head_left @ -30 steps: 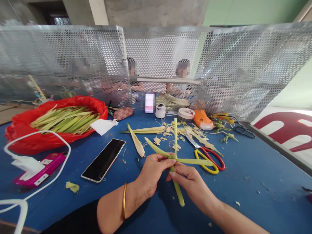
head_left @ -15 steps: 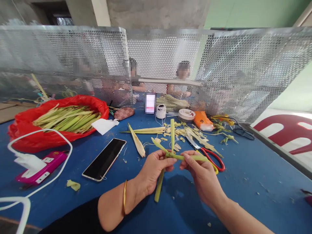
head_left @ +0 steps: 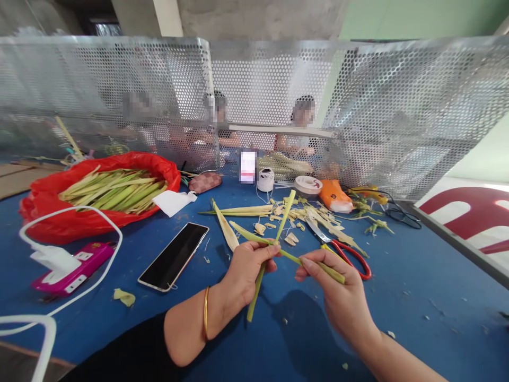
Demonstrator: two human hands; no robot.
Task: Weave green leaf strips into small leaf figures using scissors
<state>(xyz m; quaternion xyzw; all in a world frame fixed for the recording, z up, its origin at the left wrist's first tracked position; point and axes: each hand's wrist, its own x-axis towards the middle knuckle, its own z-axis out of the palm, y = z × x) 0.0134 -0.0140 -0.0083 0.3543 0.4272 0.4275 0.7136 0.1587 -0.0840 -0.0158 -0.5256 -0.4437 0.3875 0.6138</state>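
Note:
Two green palm-leaf strips (head_left: 260, 281) cross each other above the blue table (head_left: 397, 307). My left hand (head_left: 246, 268), with a gold bangle on the wrist, pinches them where they cross. My right hand (head_left: 338, 292) is closed on the right end of the flatter strip. One strip runs from near the table up toward the far side; the other slants from upper left to lower right. Red-and-yellow-handled scissors (head_left: 350, 253) lie just beyond my right hand.
A red bag of leaf strips (head_left: 99, 193) sits at far left, with a phone (head_left: 175, 256), a pink power strip (head_left: 73, 265) and a white cable near it. Leaf scraps (head_left: 306, 217), thread spool (head_left: 265, 179), tape roll (head_left: 308, 185) and an orange tool (head_left: 334, 195) lie beyond. People sit behind a perforated metal screen (head_left: 377, 106).
The crossed strips have tilted: the long strip's lower end swung left and the cross strip now slants down to the right. My right hand slid outward along that strip.

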